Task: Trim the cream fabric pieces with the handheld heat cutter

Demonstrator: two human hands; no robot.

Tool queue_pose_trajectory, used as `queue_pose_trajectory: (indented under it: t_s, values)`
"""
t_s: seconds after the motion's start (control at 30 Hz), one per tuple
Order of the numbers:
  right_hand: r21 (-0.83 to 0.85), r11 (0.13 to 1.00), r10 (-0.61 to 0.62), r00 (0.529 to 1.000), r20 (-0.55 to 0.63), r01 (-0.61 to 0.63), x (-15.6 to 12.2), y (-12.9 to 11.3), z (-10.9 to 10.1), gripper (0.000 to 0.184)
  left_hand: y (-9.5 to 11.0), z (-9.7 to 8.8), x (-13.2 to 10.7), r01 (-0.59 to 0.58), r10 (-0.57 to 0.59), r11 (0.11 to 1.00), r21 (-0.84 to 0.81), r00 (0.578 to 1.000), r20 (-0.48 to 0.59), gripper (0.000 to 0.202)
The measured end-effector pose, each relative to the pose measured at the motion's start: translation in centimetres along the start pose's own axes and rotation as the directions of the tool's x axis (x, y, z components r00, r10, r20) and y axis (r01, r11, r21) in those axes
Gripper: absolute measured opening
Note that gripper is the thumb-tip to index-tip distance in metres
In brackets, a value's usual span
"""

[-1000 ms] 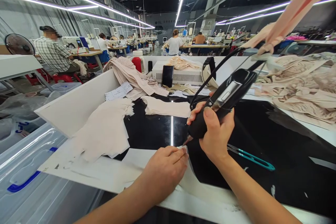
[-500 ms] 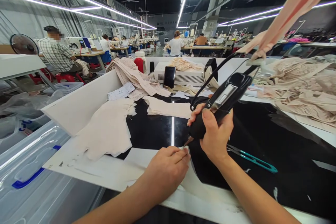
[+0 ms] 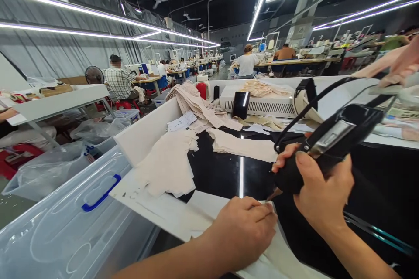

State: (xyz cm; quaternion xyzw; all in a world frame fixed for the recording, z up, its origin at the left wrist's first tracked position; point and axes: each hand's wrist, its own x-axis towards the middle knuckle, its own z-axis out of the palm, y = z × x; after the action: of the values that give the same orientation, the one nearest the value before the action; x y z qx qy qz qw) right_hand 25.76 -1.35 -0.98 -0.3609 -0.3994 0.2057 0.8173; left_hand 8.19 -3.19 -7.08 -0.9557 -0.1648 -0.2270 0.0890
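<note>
Black handheld tool sits clamped in my right hand, fingers wrapped tight round its grip. Its tip angles down just beside my left hand, which lies flat, palm down, on a pale fabric piece at the near edge of the black table.

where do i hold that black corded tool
Hold the black tool by its rounded lower end, just behind the pointed tip, coming from the right as the right hand does. That end is thick and fills the palm; the cord loops off the upper part, clear of the fingers.
</note>
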Motion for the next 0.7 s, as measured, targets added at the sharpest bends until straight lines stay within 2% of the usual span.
queue_pose_trajectory:
  t_s: [0.13, 0.27, 0.33, 0.43, 0.53, 0.63, 0.7]
  values:
    - [-0.153, 0.988, -0.017, 1.000, -0.006, 0.015, 0.5, -0.9, -0.5, 0.047, -0.3, -0.1, -0.2, 0.048, -0.046, 0.998, -0.047, 0.998, 0.037, 0.030]
    - [-0.427, 0.904, -0.006, 1.000, -0.021, -0.003, 0.9, -3.0, -1.3, 0.062, -1.4, -0.4, -0.7, 0.096, -0.092, 0.994, -0.057, 0.993, 0.069, 0.029]
    - [-0.468, 0.884, 0.013, 1.000, -0.022, -0.022, 0.9, -3.8, -1.6, 0.065, -2.3, -0.5, -1.1, 0.127, -0.121, 0.990, -0.060, 0.988, 0.098, 0.030]
    - [-0.366, 0.930, 0.021, 1.000, -0.004, -0.021, 0.5, -4.4, -1.7, 0.058, -3.8, -0.9, -1.6, 0.176, -0.167, 0.983, -0.061, 0.978, 0.123, 0.030]
    - [-0.210, 0.978, 0.005, 1.000, 0.023, 0.000, -0.3, -4.3, -1.7, 0.052, -4.6, -1.7, -2.2, 0.195, -0.190, 0.980, -0.044, 0.977, 0.101, 0.031]
    - [-0.139, 0.990, -0.022, 0.999, 0.049, 0.029, -0.9, -4.3, -1.9, 0.052, -4.6, -2.8, -2.8, 0.157, -0.158, 0.986, -0.057, 0.987, -0.016, 0.030]
    - [-0.113, 0.993, -0.037, 0.997, 0.066, 0.045, -1.2, -4.5, -2.0, 0.052, -3.9, -3.5, -3.1, 0.085, -0.090, 0.993, -0.076, 0.993, -0.073, 0.030]
